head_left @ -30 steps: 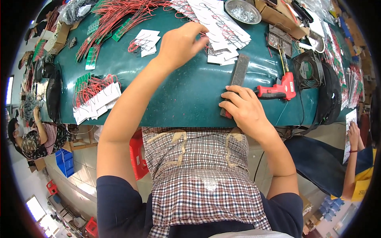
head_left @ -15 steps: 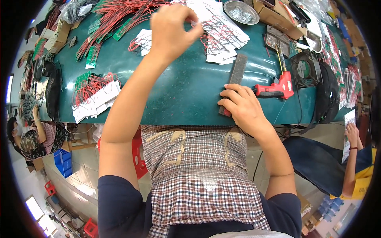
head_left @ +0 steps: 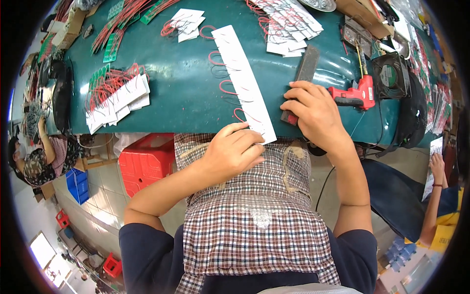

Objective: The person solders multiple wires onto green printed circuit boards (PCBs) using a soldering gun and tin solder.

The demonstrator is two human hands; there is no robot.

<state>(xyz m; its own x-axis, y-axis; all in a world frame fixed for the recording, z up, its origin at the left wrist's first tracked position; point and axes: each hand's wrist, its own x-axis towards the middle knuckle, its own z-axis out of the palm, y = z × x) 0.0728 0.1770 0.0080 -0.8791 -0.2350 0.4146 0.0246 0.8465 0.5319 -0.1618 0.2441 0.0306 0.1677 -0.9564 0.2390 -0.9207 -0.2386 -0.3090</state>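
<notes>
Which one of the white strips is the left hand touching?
The strip lying alone, its near end at the left hand; the other strips lie in piles.

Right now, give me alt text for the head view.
A person's left hand touches the near end of a long white strip with red and black wires on a green table; the right hand rests on a dark bar near a red soldering gun.

Metal dish (head_left: 320,4) cut by top edge; bar (head_left: 308,63) partly hidden.
</notes>
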